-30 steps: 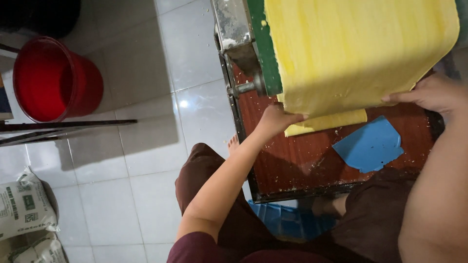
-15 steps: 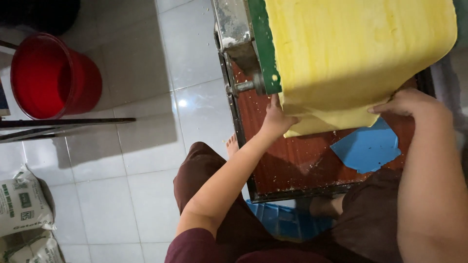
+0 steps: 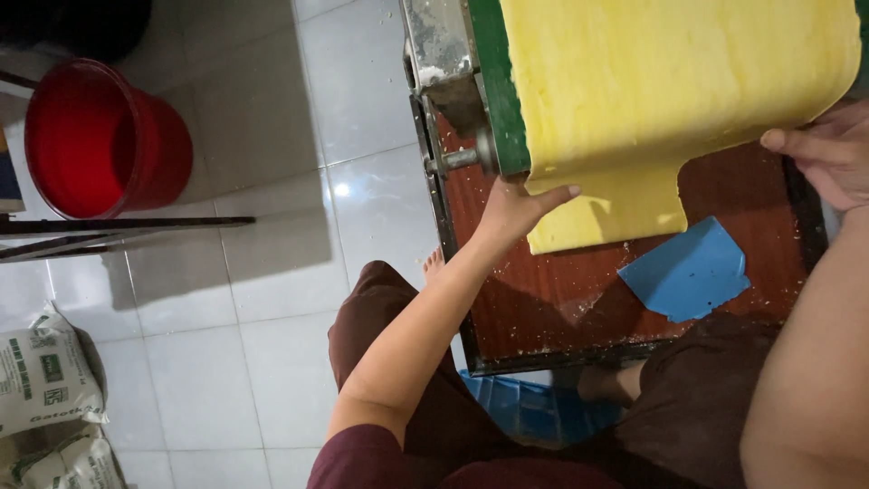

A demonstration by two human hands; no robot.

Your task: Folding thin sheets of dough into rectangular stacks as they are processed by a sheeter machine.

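Dough (image 3: 670, 81), broad yellow sheet, largest thing in view, hanging down off green-edged machine (image 3: 453, 54) at top and folding onto tray below. Lower flap lying flat on tray, just beside blue scraper.

Floor (image 3: 272, 299) of pale glossy tiles filling left half. Red bucket (image 3: 100, 140) standing on it at upper left, well apart from machine. Thin dark bar (image 3: 127, 222) running level just below bucket. Printed sacks (image 3: 45, 380) slumped at lower left corner.

Tray (image 3: 561, 299), reddish-brown with dark rim, set under machine, dusted with crumbs along edges. Blue crate (image 3: 534, 412) showing beneath tray's near edge, between knees in dark maroon trousers.

Scraper (image 3: 688, 272), flat blue plastic piece, resting on tray right of centre, touched by neither hand.

Left hand (image 3: 516, 208) spread open, fingers flat against left edge of dough where sheet folds, just below machine's metal shaft; pressing, not gripping.

Right hand (image 3: 824, 158) at right edge of dough, thumb on sheet's lower corner, fingers curled behind; looks like a light pinch on that edge, though partly cut off by frame.
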